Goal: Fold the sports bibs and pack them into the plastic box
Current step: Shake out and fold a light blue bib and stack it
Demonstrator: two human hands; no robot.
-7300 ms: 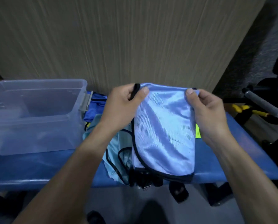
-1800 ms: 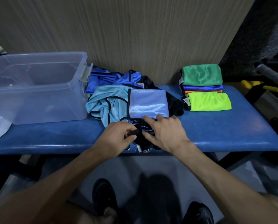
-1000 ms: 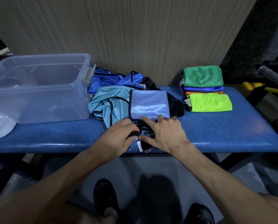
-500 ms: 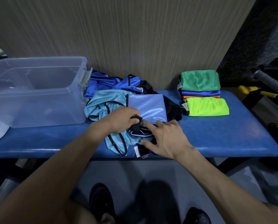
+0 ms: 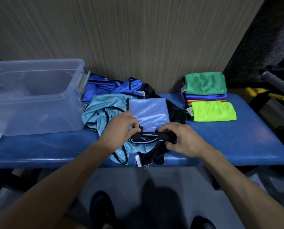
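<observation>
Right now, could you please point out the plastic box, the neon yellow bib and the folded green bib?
plastic box (image 5: 38, 103): head view, its front wall.
neon yellow bib (image 5: 213, 111): head view, middle of its top face.
green bib (image 5: 205, 82): head view, middle of its top face.

The scene was dim and bluish, lit from above, with soft sheen on the bench (image 5: 237, 139) padding and on the folded light blue bib (image 5: 150, 111). A blurred shadow fell on the floor (image 5: 154, 195) at lower centre. Wide-angle distortion bowed the bench and stretched the forearms toward the lower corners, where detail went soft and dark.
</observation>
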